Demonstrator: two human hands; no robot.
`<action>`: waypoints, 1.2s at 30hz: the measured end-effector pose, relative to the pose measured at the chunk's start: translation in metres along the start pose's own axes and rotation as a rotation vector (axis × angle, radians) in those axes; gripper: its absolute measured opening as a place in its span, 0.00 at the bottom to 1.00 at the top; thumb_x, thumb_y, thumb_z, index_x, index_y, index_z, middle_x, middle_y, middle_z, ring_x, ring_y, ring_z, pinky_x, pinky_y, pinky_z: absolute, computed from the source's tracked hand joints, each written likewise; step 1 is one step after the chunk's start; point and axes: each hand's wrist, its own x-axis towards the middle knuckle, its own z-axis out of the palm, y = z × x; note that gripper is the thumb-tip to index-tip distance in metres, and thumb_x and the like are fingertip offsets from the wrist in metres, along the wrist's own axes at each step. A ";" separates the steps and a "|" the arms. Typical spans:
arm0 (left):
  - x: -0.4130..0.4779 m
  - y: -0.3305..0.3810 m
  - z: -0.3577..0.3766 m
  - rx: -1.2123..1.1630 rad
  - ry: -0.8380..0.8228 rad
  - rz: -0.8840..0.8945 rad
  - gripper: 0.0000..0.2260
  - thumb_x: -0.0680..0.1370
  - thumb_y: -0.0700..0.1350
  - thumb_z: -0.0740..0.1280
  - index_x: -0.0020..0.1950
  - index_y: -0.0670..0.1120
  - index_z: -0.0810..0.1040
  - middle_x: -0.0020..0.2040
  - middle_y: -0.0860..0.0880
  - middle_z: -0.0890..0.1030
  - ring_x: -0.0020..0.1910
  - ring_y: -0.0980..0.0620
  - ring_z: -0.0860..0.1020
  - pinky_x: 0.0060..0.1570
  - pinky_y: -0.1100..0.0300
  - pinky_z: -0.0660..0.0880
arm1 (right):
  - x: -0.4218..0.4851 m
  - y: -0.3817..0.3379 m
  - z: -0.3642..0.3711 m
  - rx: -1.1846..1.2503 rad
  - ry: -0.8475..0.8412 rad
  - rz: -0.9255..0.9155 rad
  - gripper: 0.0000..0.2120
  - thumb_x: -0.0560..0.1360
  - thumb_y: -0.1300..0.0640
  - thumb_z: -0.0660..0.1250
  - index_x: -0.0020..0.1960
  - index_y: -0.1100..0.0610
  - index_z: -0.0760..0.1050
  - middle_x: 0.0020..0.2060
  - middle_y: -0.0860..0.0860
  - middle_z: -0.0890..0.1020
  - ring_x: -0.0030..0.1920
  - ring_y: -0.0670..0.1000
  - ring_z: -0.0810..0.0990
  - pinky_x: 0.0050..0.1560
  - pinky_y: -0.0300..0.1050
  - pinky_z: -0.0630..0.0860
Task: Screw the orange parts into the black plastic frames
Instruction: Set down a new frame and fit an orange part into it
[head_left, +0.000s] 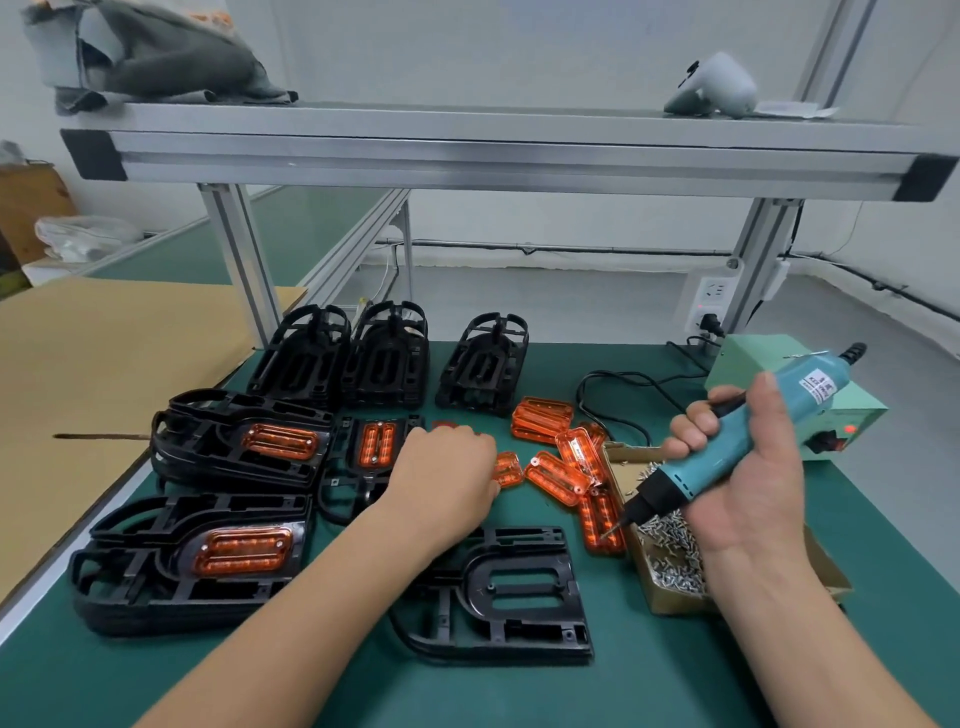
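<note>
Two hands worked past the empty black frame. The right hand, palm facing the camera, gripped a teal screwdriver tilted bit-down beyond the frame's right corner, beside the screw box. The left hand, knuckles up, curled onto an orange part just behind the frame; grip unclear.

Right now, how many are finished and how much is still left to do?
Done, it seems: the front-left frame, the frame behind it and the middle frame each hold an orange part. In hand: the right hand grips the screwdriver; the left hand reaches the loose orange parts. Left: the empty frame in front and the back stacks.
</note>
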 end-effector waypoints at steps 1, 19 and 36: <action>-0.001 -0.001 0.001 -0.029 0.013 0.005 0.12 0.81 0.56 0.69 0.57 0.49 0.77 0.53 0.48 0.80 0.54 0.43 0.79 0.52 0.48 0.71 | 0.000 0.000 0.000 0.003 0.002 -0.003 0.16 0.81 0.40 0.71 0.44 0.52 0.78 0.34 0.47 0.71 0.33 0.46 0.70 0.33 0.38 0.73; -0.027 -0.018 -0.011 -1.018 -0.161 0.071 0.08 0.78 0.48 0.71 0.51 0.61 0.85 0.47 0.57 0.88 0.49 0.57 0.85 0.58 0.51 0.82 | 0.003 -0.002 -0.004 0.028 0.026 -0.008 0.16 0.80 0.41 0.72 0.44 0.52 0.77 0.35 0.47 0.71 0.33 0.46 0.70 0.33 0.38 0.73; -0.038 -0.003 -0.016 -0.790 -0.187 0.190 0.09 0.77 0.46 0.72 0.48 0.61 0.84 0.44 0.65 0.83 0.43 0.63 0.82 0.45 0.61 0.80 | 0.004 -0.004 -0.006 0.036 0.032 -0.010 0.16 0.80 0.41 0.72 0.43 0.52 0.78 0.35 0.48 0.72 0.33 0.46 0.71 0.33 0.39 0.73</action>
